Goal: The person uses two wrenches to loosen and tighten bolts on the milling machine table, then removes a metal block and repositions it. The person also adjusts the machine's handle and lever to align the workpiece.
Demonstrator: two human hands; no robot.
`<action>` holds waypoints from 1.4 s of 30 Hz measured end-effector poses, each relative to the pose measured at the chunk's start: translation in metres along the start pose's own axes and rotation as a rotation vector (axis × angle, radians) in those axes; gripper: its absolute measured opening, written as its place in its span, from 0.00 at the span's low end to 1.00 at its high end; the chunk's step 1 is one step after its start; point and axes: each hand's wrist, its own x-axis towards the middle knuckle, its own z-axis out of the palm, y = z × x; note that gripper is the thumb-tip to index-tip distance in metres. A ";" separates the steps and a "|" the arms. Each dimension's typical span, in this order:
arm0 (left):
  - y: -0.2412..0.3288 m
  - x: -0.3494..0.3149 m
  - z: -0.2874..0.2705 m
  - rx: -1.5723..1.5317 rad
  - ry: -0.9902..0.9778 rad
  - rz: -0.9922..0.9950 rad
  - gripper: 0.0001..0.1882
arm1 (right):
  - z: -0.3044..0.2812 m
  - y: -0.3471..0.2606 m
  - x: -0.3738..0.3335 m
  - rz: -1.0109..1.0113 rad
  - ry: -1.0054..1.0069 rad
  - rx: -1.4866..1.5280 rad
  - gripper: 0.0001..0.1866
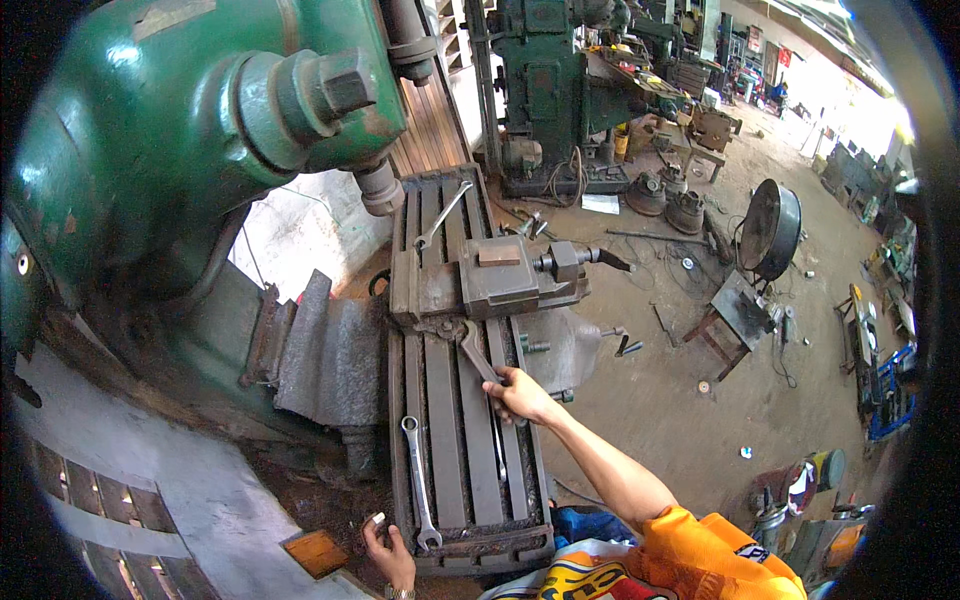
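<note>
My right hand (520,396) is closed around the handle of a dark wrench (483,357). The wrench's head sits at the base of a machine vise (500,270), against a fastener I cannot make out. Under the vise runs a long slotted machine table (428,375). Low at the table's near left corner, my left hand (390,560) has its fingers curled, with a small white object (378,519) at the fingertips. Beside it on the table lies a shiny combination wrench (420,480). Another wrench (443,215) rests on the table beyond the vise.
A big green milling machine head (200,110) overhangs the table from the left. Its spindle end (378,187) hangs near the vise. On the floor to the right stand a small metal stand (735,315) and a large dark ring (771,230). Another green machine (543,90) stands behind.
</note>
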 end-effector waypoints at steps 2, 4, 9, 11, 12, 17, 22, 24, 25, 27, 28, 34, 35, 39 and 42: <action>0.001 0.000 -0.001 -0.008 -0.007 0.009 0.19 | 0.004 0.000 -0.007 0.078 -0.120 0.346 0.35; 0.001 0.001 -0.002 0.012 -0.027 -0.028 0.19 | 0.009 -0.002 -0.012 0.012 -0.088 0.430 0.34; -0.002 0.000 -0.003 -0.046 -0.033 -0.026 0.19 | 0.025 -0.004 -0.031 -0.037 0.039 0.449 0.34; -0.004 0.000 -0.003 -0.040 -0.019 -0.056 0.20 | 0.032 -0.001 -0.042 0.003 0.051 0.388 0.32; -0.005 0.000 -0.002 0.055 0.008 0.000 0.20 | 0.035 -0.001 -0.044 0.006 0.049 0.361 0.31; -0.009 0.000 -0.001 -0.084 -0.006 -0.064 0.19 | 0.048 -0.002 -0.041 0.022 0.108 0.249 0.30; -0.010 0.000 -0.001 -0.110 -0.004 -0.082 0.20 | 0.053 -0.003 -0.040 -0.001 0.070 0.290 0.30; -0.010 0.000 0.000 -0.088 -0.001 -0.096 0.20 | 0.053 -0.004 -0.039 0.084 0.061 0.303 0.30; -0.011 0.000 0.000 -0.074 -0.001 -0.104 0.20 | 0.054 -0.004 -0.038 0.024 0.064 0.350 0.30; -0.010 0.000 0.000 -0.074 0.007 -0.082 0.19 | 0.055 -0.006 -0.033 0.000 0.067 0.439 0.31; -0.010 0.000 0.000 -0.064 0.008 -0.089 0.19 | 0.056 -0.006 -0.031 0.005 0.038 0.465 0.31; -0.010 0.000 -0.001 -0.054 0.009 -0.078 0.19 | 0.053 0.008 -0.044 0.062 0.020 0.246 0.30; -0.010 0.000 -0.001 -0.049 0.006 -0.064 0.19 | 0.051 0.010 -0.049 -0.062 0.064 0.189 0.30; -0.011 0.000 -0.002 -0.021 0.003 -0.054 0.19 | 0.036 0.009 -0.047 -0.055 0.152 0.151 0.30; -0.009 0.002 -0.002 -0.026 -0.006 -0.069 0.18 | 0.028 -0.005 -0.022 -0.044 0.147 0.241 0.29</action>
